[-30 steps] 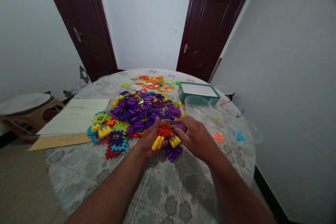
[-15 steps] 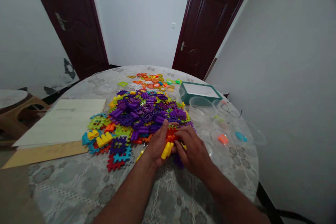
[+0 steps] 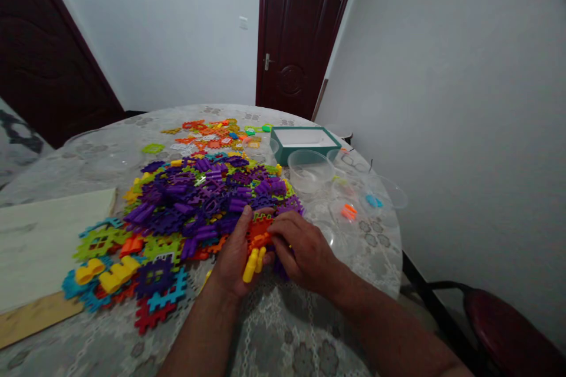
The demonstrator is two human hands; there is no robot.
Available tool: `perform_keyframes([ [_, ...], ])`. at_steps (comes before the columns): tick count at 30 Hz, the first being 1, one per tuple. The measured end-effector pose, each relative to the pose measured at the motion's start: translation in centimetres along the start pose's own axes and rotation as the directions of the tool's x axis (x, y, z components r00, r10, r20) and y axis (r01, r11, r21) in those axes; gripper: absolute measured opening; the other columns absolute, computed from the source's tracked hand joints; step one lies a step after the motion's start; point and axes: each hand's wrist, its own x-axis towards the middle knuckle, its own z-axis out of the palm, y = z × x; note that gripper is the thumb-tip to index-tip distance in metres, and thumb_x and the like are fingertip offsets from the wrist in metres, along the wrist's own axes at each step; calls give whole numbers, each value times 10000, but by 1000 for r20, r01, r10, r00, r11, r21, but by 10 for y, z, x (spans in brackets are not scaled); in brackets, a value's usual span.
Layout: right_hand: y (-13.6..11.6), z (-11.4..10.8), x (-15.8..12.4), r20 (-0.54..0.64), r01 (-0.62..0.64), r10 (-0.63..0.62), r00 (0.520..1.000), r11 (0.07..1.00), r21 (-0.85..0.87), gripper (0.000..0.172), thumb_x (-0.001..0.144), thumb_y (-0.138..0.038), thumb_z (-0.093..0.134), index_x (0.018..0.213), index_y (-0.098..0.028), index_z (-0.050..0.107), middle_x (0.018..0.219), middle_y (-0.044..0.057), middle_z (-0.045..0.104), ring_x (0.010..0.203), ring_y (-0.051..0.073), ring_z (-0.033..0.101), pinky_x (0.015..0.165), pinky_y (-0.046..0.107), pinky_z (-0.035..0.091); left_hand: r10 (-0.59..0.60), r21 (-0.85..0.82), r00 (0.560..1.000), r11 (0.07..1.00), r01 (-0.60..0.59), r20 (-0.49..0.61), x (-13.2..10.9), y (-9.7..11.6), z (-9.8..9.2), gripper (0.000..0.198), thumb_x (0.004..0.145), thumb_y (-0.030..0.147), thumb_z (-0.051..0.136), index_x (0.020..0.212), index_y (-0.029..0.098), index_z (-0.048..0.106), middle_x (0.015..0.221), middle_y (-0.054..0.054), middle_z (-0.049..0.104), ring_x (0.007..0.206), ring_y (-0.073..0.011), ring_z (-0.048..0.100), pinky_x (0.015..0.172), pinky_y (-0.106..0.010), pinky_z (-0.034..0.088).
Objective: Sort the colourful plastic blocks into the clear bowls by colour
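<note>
head view: hands (image 3: pixel 300 253) clasp orange plastic block (image 3: pixel 259 228) with yellow tubes (image 3: pixel 250 265)

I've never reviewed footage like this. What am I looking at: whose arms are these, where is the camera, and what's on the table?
There's no machine here. These are a person's own two bare arms, filmed by a camera worn on their head and looking down. The left hand and right hand together hold a cluster of orange and yellow plastic pieces. On the round table lie a heap of mostly purple pieces, a clear plastic bowl and a green box.
</note>
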Motion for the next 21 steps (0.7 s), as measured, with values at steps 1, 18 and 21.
perform_keyframes([
  [1, -1, -1, 0, -3, -4, 4, 1000, 1000, 4, 181, 1013, -150, 512, 1139, -234, 611, 1088, 97, 679, 1038, 233, 655, 912, 393, 590, -5, -1, 1000, 1000, 5, -2, -1, 1, 1, 432, 1023, 546, 565, 1260, 193, 642, 838, -47, 727, 486, -127, 634, 388, -210, 508],
  [18, 122, -113, -19, -479, -540, 311, 821, 694, -475, 232, 853, -258, 576, 1010, -172, 724, 947, 126, 742, 849, 273, 647, 831, 421, 505, 6, -39, 999, 999, -5, 32, -5, 5, 0, 441, 1067, 464, 453, 1292, 127, 627, 987, -193, 781, 684, -266, 780, 366, -243, 509],
  [21, 135, -108, -21, -499, -543, 295, 815, 687, -483, 267, 851, -240, 556, 1033, -156, 732, 983, 158, 749, 926, 306, 656, 904, 459, 505, 1, -27, 999, 1000, 0, 36, -3, 2, -1, 450, 1066, 461, 451, 1316, 128, 621, 959, -187, 784, 654, -257, 771, 370, -242, 507],
])
